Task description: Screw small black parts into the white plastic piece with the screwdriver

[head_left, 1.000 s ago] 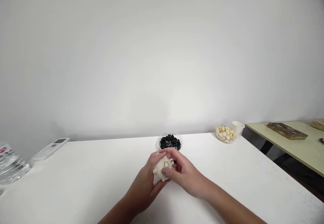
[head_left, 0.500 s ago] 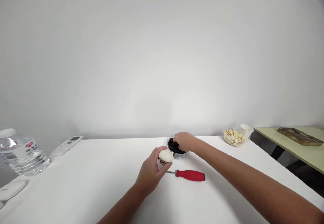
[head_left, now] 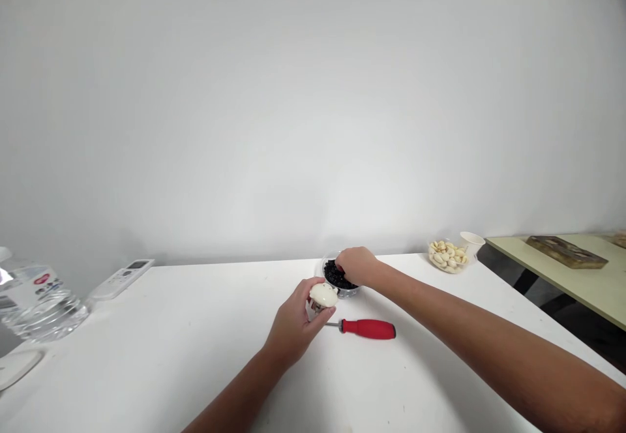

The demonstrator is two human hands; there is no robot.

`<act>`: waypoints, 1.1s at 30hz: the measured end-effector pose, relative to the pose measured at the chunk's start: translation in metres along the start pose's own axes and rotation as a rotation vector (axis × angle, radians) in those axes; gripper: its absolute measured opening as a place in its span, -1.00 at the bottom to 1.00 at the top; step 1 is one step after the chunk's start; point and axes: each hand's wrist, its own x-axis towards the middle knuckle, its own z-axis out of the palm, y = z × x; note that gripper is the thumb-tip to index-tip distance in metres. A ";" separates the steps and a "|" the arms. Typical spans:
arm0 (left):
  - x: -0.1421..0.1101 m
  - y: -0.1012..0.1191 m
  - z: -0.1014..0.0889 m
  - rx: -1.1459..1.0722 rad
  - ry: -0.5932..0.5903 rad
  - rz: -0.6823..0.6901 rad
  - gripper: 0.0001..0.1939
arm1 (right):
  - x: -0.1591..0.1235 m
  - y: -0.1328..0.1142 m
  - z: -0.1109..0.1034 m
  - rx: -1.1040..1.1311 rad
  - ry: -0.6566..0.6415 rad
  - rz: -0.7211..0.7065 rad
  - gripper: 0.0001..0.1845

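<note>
Your left hand (head_left: pixel 296 315) has the white part (head_left: pixel 323 295) pinched between thumb and fingers, up off the worktop (head_left: pixel 147 348) near the middle, smooth rounded side up; that left grip looks settled, so hold it steady and level while the other side works; across to your right hand (head_left: pixel 359 265), reaching to the far side and down into the clear bowl (head_left: pixel 349 293) of small black pieces (head_left: pixel 336 278); the fingertips are hidden there, so I cannot tell whether that grip is spread or pinching a piece; best, I'd judge, to pick lightly with thumb and forefinger, wrist high, without leaning on the rim; mind the red screwdriver (head_left: pixel 369 328) too, lying nearer than the bowl, its shaft running left behind your left thumb; a low forearm could nudge it.
</note>
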 end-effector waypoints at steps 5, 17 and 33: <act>-0.001 -0.001 0.002 -0.043 0.008 0.008 -0.54 | 0.005 0.010 0.003 0.098 0.030 -0.048 -0.90; -0.001 -0.001 0.005 -0.028 0.085 -0.016 -0.57 | -0.011 0.053 0.022 0.562 0.131 -0.188 -0.71; 0.000 -0.002 0.004 -0.052 0.068 -0.022 -0.58 | 0.013 0.006 -0.014 0.033 -0.109 -0.066 -0.87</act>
